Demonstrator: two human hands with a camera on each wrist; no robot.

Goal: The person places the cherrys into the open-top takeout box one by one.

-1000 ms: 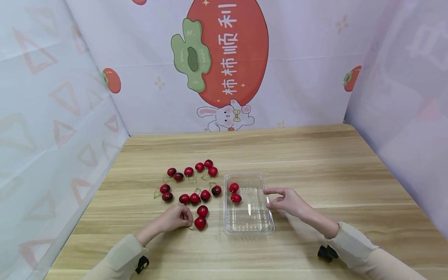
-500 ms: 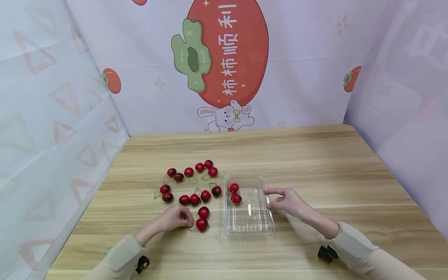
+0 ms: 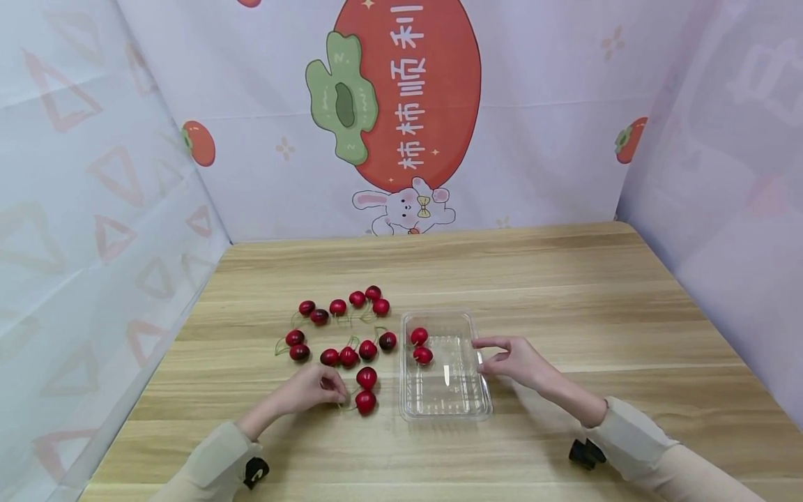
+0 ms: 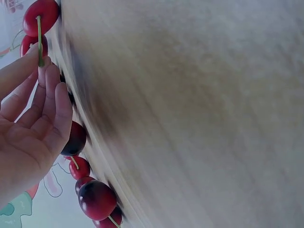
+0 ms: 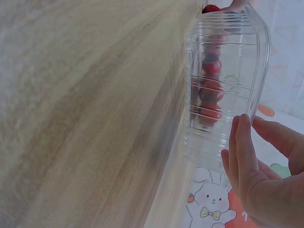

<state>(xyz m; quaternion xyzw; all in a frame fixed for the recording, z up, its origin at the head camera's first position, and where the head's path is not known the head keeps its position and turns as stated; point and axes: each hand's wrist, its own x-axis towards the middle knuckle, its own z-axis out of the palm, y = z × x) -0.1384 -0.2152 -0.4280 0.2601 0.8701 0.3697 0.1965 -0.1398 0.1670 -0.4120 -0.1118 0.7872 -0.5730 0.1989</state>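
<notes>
In the head view my left hand [image 3: 310, 389] pinches the green stem [image 4: 40, 42] of a pair of red cherries [image 3: 366, 390]. Those two cherries lie at the table's near side, just right of the fingertips. Across from it, my right hand [image 3: 521, 361] holds the right rim of a clear plastic container [image 3: 447, 413] with thumb and fingertips. In the right wrist view its fingers lie along the container's outer wall. Inside the container, toward its left wall, sit two red cherries [image 3: 421, 346].
Several dark red cherries with stems lie left of the container: a far group [image 3: 338, 307], a pair at the left [image 3: 299, 352] and a nearer row [image 3: 348, 357]. The wooden table [image 3: 564, 279] ends at printed cloth walls [image 3: 533, 167].
The pinched cherry pair has shifted slightly right, toward the container, with my left fingers still on the stem. My right hand and the container stay where they were.
</notes>
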